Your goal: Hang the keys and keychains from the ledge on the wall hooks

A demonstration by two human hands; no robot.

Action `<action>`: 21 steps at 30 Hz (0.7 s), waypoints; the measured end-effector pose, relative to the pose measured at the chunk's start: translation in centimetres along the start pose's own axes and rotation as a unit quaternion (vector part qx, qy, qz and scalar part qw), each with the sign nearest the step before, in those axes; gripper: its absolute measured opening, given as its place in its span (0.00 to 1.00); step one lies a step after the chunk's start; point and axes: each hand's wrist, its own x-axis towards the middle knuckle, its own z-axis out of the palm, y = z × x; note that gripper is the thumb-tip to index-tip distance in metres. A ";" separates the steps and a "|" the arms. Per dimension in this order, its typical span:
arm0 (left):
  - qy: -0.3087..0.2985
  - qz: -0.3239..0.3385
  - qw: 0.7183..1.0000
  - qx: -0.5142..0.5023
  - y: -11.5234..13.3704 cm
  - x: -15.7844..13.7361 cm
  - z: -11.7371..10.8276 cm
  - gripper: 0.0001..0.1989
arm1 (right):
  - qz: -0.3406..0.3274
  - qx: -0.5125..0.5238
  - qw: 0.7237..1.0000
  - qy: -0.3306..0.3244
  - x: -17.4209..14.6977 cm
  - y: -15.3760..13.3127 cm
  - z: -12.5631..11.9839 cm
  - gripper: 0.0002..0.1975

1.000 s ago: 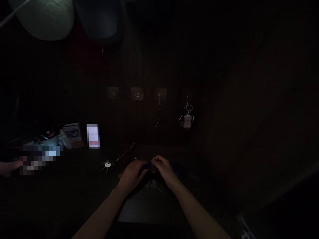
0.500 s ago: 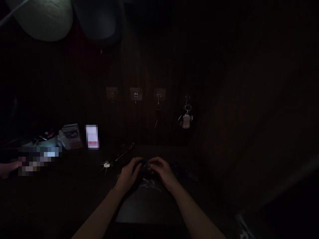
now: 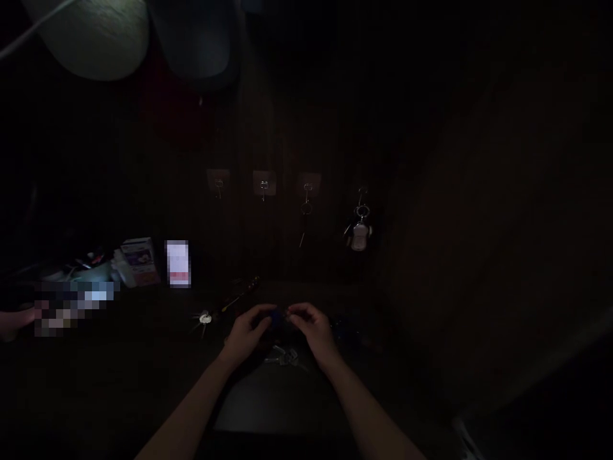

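Observation:
The scene is very dark. My left hand (image 3: 246, 331) pinches a small dark blue item (image 3: 274, 316) between thumb and fingers; its exact kind is unclear. Close on its right, my right hand (image 3: 312, 327) has thumb and fingertips pressed together at the item's end, on something too small and dim to make out. Just below both hands, a bunch of silver keys (image 3: 286, 356) lies on the dark tabletop (image 3: 258, 409). Another key bunch with a pale round tag (image 3: 205, 318) rests left of my left hand. Dark blue items (image 3: 345, 329) lie beside my right hand, barely visible.
Behind the hands, wall hooks (image 3: 264, 185) run in a row; a ring (image 3: 306, 208) and a key bunch with a pale fob (image 3: 360, 235) hang there. A screwdriver (image 3: 242, 294), a box (image 3: 140, 260) and a lit phone screen (image 3: 177, 263) are leftward. Another person's hand (image 3: 16, 322) shows far left.
My hands stay close together at the blue item, with slight finger movement; more of its blue shows between them. The whole view has shifted slightly.

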 end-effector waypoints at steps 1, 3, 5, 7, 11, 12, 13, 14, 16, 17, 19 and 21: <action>-0.001 -0.005 1.000 -0.004 -0.1 0.0 0.0 0.17 | -0.008 -0.005 1.000 0.014 0.1 0.1 0.0 0.11; -0.001 -0.010 1.000 -0.008 -0.1 0.1 0.1 0.17 | -0.026 -0.033 0.999 0.032 0.3 0.1 0.0 0.11; -0.001 -0.009 1.000 -0.011 -0.1 0.1 0.1 0.16 | -0.047 -0.080 0.995 0.032 0.6 -0.3 0.1 0.09; -0.002 -0.008 1.000 -0.012 -0.2 0.2 0.2 0.15 | -0.068 -0.120 0.990 0.026 0.9 -0.9 0.1 0.07; -0.011 -0.016 0.999 -0.035 -0.4 0.2 0.2 0.14 | -0.101 -0.141 0.985 0.022 2.0 -2.3 0.3 0.05; -0.015 -0.020 0.999 -0.041 -0.5 0.2 0.2 0.14 | -0.107 -0.141 0.984 0.022 2.4 -2.7 0.3 0.05; -0.017 -0.025 0.999 -0.044 -0.6 0.2 0.3 0.15 | -0.113 -0.141 0.983 0.023 2.8 -3.0 0.3 0.05; -0.019 -0.029 0.998 -0.044 -0.7 0.3 0.3 0.15 | -0.120 -0.143 0.982 0.024 3.3 -3.4 0.2 0.05; -0.017 -0.033 0.999 -0.036 -0.7 0.3 0.3 0.15 | -0.133 -0.151 0.979 0.029 4.2 -4.2 0.0 0.05; -0.017 -0.033 0.999 -0.033 -0.6 0.3 0.3 0.15 | -0.138 -0.154 0.978 0.033 4.7 -4.6 -0.2 0.05; -0.017 -0.033 0.999 -0.028 -0.5 0.3 0.3 0.15 | -0.147 -0.157 0.975 0.048 5.8 -5.7 -0.5 0.05; -0.016 -0.031 0.999 -0.025 -0.3 0.3 0.2 0.14 | -0.157 -0.155 0.973 0.069 7.0 -6.9 -0.7 0.06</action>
